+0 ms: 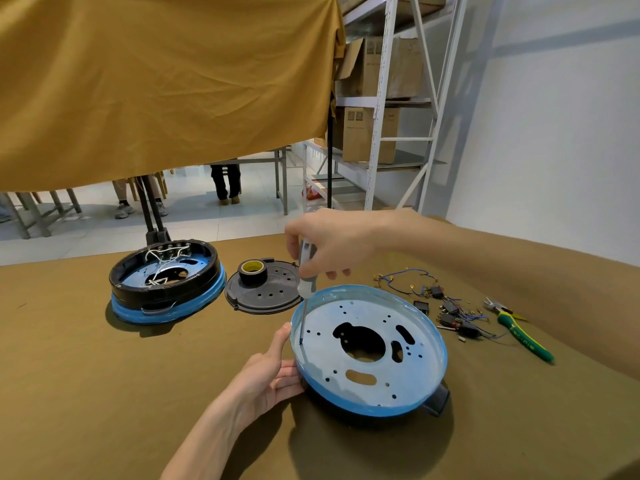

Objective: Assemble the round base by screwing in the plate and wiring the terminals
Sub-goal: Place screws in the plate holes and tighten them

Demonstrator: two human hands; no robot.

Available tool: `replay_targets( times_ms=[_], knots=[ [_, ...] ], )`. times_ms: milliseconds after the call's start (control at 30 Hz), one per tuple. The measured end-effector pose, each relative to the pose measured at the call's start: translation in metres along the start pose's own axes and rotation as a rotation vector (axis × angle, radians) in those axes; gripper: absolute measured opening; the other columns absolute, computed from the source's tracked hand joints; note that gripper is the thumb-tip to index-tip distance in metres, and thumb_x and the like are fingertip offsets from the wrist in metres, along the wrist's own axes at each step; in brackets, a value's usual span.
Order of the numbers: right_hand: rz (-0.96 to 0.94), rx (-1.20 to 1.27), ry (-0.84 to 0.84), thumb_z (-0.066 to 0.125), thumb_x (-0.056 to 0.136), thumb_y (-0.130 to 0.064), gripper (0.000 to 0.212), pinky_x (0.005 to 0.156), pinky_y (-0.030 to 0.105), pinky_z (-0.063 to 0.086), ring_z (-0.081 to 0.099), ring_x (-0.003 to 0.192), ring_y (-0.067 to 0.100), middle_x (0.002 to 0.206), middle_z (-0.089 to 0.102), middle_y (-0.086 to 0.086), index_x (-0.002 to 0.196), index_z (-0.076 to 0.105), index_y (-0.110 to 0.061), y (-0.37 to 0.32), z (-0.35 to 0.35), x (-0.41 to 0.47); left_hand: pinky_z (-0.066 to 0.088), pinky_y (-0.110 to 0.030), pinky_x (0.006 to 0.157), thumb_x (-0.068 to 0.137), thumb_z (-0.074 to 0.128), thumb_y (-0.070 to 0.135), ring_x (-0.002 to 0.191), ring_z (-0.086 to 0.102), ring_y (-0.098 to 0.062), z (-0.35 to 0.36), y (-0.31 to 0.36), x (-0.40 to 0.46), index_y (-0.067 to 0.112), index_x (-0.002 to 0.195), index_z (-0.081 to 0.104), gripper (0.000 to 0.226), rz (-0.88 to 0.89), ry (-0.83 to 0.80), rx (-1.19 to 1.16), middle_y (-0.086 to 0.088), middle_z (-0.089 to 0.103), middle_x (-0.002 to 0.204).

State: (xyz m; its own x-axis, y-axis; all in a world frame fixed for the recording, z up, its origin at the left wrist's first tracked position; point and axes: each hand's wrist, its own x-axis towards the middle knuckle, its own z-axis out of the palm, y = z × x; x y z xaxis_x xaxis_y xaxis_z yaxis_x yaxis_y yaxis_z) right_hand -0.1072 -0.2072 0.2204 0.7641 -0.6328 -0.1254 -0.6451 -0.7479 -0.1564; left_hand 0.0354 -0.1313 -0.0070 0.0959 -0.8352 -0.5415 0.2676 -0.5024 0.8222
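Observation:
A round base (429, 393) with a blue rim lies on the brown table, and a pale metal plate (363, 372) with holes and cutouts sits inside it. My left hand (270, 375) presses against the base's left rim. My right hand (329, 244) grips a screwdriver (306, 275) by its grey-and-white handle. The screwdriver stands upright, with its tip touching the plate's left edge. Loose blue wires with terminals and black switches (450, 306) lie to the right of the base.
A second round base (166, 282) with white wiring sits at the back left. Beside it lies a black perforated cover (270, 292) with a roll of tape (252, 270) on top. Green-handled pliers (519, 330) lie far right. Shelving stands behind the table.

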Motion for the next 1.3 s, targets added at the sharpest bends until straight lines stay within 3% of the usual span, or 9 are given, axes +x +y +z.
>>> replay_targets(
  times_ms=[167, 333, 500, 600, 667, 767, 933, 1100, 1300],
  knots=[
    [0.036, -0.12, 0.087, 0.056, 0.1, -0.055, 0.045, 0.042, 0.031, 0.055, 0.069, 0.051, 0.022, 0.076, 0.072, 0.012, 0.099, 0.059, -0.01, 0.0, 0.006, 0.001, 0.062, -0.031, 0.06, 0.083, 0.063, 0.072, 0.083, 0.079, -0.026, 0.002, 0.001, -0.004, -0.005, 0.106, 0.065, 0.081, 0.005, 0.006, -0.004, -0.02, 0.079, 0.092],
    [-0.017, 0.056, -0.053, 0.066, 0.099, -0.031, 0.021, 0.047, 0.023, 0.051, 0.067, 0.049, 0.01, 0.079, 0.074, 0.004, 0.109, 0.053, -0.019, 0.003, -0.002, -0.011, 0.062, -0.031, 0.061, 0.085, 0.062, 0.072, 0.082, 0.079, -0.026, 0.002, 0.002, -0.005, -0.005, 0.109, 0.066, 0.08, 0.005, -0.001, -0.002, -0.021, 0.078, 0.091],
    [0.054, -0.089, 0.047, 0.053, 0.102, -0.053, 0.038, 0.043, 0.026, 0.054, 0.07, 0.059, 0.022, 0.08, 0.071, 0.008, 0.11, 0.056, -0.016, -0.003, 0.001, -0.007, 0.063, -0.031, 0.061, 0.083, 0.061, 0.073, 0.079, 0.079, -0.024, 0.002, 0.002, -0.007, -0.003, 0.108, 0.066, 0.081, 0.006, 0.014, 0.015, -0.019, 0.079, 0.088],
    [-0.001, 0.065, -0.049, 0.065, 0.097, -0.025, 0.025, 0.046, 0.023, 0.052, 0.071, 0.069, 0.024, 0.09, 0.071, 0.008, 0.117, 0.05, -0.02, 0.001, -0.006, -0.009, 0.063, -0.033, 0.064, 0.082, 0.062, 0.073, 0.081, 0.079, -0.025, 0.001, 0.003, -0.008, -0.002, 0.109, 0.066, 0.08, 0.003, 0.005, 0.012, -0.019, 0.079, 0.09],
    [-0.012, 0.007, 0.018, 0.06, 0.101, -0.032, 0.017, 0.041, 0.022, 0.048, 0.07, 0.052, 0.017, 0.078, 0.072, 0.005, 0.108, 0.054, -0.017, 0.001, 0.0, -0.007, 0.064, -0.034, 0.069, 0.082, 0.062, 0.074, 0.083, 0.079, -0.026, 0.002, 0.003, -0.008, -0.002, 0.11, 0.066, 0.08, 0.008, 0.012, 0.017, -0.018, 0.079, 0.091],
    [0.053, -0.117, 0.062, 0.055, 0.101, -0.053, 0.043, 0.04, 0.022, 0.047, 0.067, 0.044, 0.014, 0.072, 0.072, 0.006, 0.098, 0.062, -0.011, -0.003, 0.0, -0.002, 0.064, -0.034, 0.07, 0.085, 0.06, 0.072, 0.082, 0.079, -0.025, 0.004, 0.003, -0.009, -0.002, 0.109, 0.066, 0.078, 0.016, 0.016, 0.015, -0.018, 0.079, 0.091],
    [0.014, -0.019, -0.068, 0.065, 0.097, -0.026, 0.017, 0.044, 0.02, 0.048, 0.072, 0.057, 0.023, 0.078, 0.075, 0.009, 0.109, 0.057, -0.017, -0.003, -0.01, -0.006, 0.062, -0.032, 0.062, 0.086, 0.06, 0.072, 0.079, 0.079, -0.024, 0.004, 0.004, -0.011, -0.001, 0.107, 0.067, 0.076, -0.002, 0.017, 0.015, -0.018, 0.079, 0.089],
    [0.025, -0.116, 0.005, 0.059, 0.101, -0.046, 0.032, 0.038, 0.021, 0.045, 0.065, 0.044, 0.019, 0.071, 0.073, 0.01, 0.105, 0.057, -0.015, -0.01, -0.003, -0.003, 0.063, -0.033, 0.065, 0.084, 0.06, 0.074, 0.091, 0.068, -0.03, 0.004, 0.004, -0.009, -0.004, 0.107, 0.068, 0.081, -0.022, 0.01, -0.01, -0.02, 0.076, 0.095],
    [-0.023, -0.058, 0.0, 0.063, 0.1, -0.034, 0.021, 0.043, 0.018, 0.048, 0.068, 0.055, 0.011, 0.086, 0.07, 0.007, 0.113, 0.053, -0.021, -0.005, 0.0, -0.005, 0.064, -0.035, 0.068, 0.064, 0.088, 0.052, 0.098, 0.077, -0.032, -0.007, 0.01, -0.023, -0.01, 0.115, 0.064, 0.083, -0.105, -0.156, -0.144, -0.027, 0.075, 0.108]
  ],
)
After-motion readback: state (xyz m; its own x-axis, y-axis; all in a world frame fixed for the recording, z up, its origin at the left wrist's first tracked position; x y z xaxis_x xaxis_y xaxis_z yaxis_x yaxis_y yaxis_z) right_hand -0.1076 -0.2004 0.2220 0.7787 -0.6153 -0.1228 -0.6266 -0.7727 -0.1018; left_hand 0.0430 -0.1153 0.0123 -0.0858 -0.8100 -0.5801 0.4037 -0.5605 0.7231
